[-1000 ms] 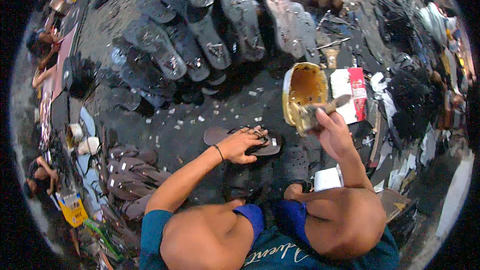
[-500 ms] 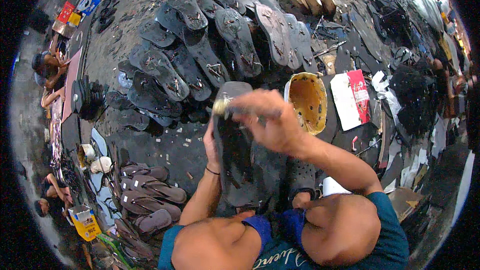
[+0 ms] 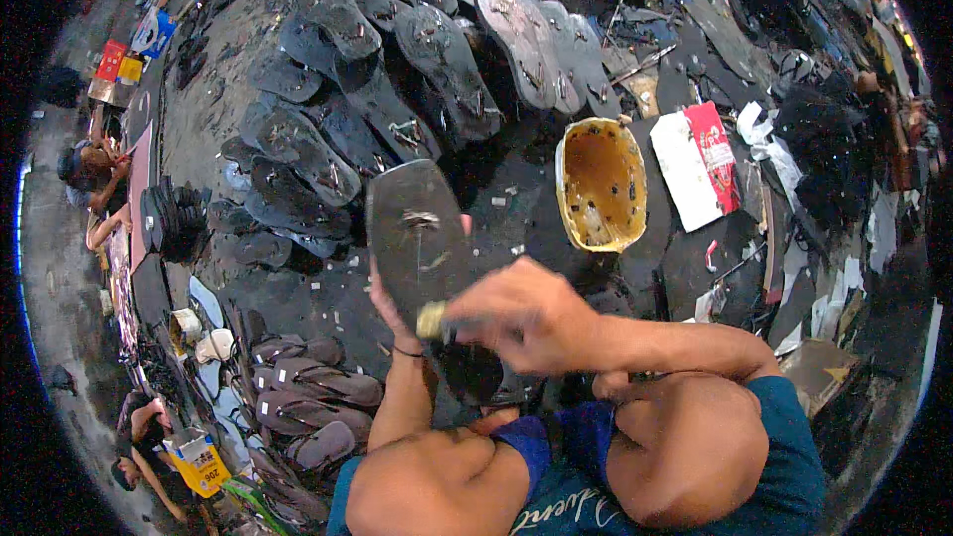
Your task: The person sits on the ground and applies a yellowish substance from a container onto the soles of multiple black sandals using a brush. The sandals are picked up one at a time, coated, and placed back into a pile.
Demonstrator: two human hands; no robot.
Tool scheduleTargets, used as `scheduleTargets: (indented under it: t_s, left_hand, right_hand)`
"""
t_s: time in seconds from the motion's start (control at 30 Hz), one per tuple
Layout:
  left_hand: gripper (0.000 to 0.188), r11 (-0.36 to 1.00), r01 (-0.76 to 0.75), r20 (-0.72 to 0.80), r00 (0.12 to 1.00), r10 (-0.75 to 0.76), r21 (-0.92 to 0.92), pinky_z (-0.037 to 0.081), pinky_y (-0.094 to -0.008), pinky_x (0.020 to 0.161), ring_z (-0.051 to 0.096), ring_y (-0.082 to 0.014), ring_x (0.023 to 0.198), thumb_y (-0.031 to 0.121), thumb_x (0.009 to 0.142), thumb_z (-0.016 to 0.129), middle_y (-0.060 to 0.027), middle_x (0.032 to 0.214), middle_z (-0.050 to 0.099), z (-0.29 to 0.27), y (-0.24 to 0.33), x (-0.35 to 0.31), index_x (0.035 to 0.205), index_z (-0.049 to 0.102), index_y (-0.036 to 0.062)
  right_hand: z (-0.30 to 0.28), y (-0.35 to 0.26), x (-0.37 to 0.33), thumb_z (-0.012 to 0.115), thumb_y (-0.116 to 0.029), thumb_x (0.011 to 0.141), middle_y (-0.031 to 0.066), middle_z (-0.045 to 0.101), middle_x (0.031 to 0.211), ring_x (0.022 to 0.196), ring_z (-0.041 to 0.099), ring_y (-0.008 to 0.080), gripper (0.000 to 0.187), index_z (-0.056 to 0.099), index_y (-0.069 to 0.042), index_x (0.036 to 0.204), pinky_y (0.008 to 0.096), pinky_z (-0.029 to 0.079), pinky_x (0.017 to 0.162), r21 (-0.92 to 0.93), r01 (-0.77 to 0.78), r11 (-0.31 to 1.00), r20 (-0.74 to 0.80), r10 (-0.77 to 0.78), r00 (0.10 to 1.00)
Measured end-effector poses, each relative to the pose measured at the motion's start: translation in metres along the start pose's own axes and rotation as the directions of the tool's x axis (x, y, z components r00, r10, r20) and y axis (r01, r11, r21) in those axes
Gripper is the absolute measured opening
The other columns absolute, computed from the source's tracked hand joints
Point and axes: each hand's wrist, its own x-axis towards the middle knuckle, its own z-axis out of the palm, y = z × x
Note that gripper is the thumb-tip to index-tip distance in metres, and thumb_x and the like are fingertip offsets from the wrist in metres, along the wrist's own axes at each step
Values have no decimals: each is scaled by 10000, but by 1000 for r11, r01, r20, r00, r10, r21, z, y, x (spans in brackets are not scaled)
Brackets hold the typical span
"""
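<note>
My left hand (image 3: 388,306) supports a dark, flat sandal sole (image 3: 409,213) from beneath and along its left edge, and a fingertip shows at its right side. A slit with pale marks runs down the middle of the sole. My right hand (image 3: 531,318) is closed round a brush (image 3: 431,320) with a yellowish tip. That tip is at the lower part of the sole; the brush's handle is blurred and mostly hidden by my fingers. Beyond my right hand stands a yellow-rimmed tub (image 3: 645,179), brown inside with dark specks.
Many dark soles (image 3: 442,60) lie overlapped beyond my hands. Brown flip-flops (image 3: 313,397) are stacked at my left. A red and white card (image 3: 685,169) lies right of the tub, near scraps. Other people (image 3: 94,174) sit at the far left, by a yellow box (image 3: 199,462).
My right hand has brought the brush from the sole's far end down toward its near end. The sole is tilted to the left now, showing more of its face.
</note>
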Motion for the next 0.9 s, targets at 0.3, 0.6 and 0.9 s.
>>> scheduleTargets:
  t_s: [0.3, 0.6, 0.9]
  left_hand:
    - [725, 993, -67, 88, 993, 76, -97, 414, -493, 1120, 475, -408, 1349, 531, 993, 403, -220, 1506, 440, 3, 22, -8, 1520, 376, 34]
    - [783, 938, 172, -493, 870, -1, 302, 279, -455, 1196, 273, -348, 1450, 512, 945, 470, -197, 1569, 294, -105, 48, -73, 1544, 292, 40]
    - [640, 813, 438, -734, 679, -20, 383, 419, -444, 1052, 476, -323, 1250, 466, 998, 394, -174, 1400, 478, -106, 36, -146, 1470, 407, 34]
  right_hand:
    - [-27, 54, 58, 743, -48, 843, 94, 722, 1044, 934, 689, 244, 237, 711, -67, 1078, 387, 515, 833, -9, -116, 993, -239, 110, 965]
    - [-46, 56, -13, 715, -156, 919, 108, 733, 978, 995, 678, 235, 193, 697, -30, 1064, 405, 517, 886, 74, -510, 857, -293, 507, 810]
    - [-117, 78, -49, 696, -296, 891, 222, 691, 927, 900, 639, 405, 297, 715, -20, 1000, 497, 482, 865, -520, -586, 622, -559, 270, 784]
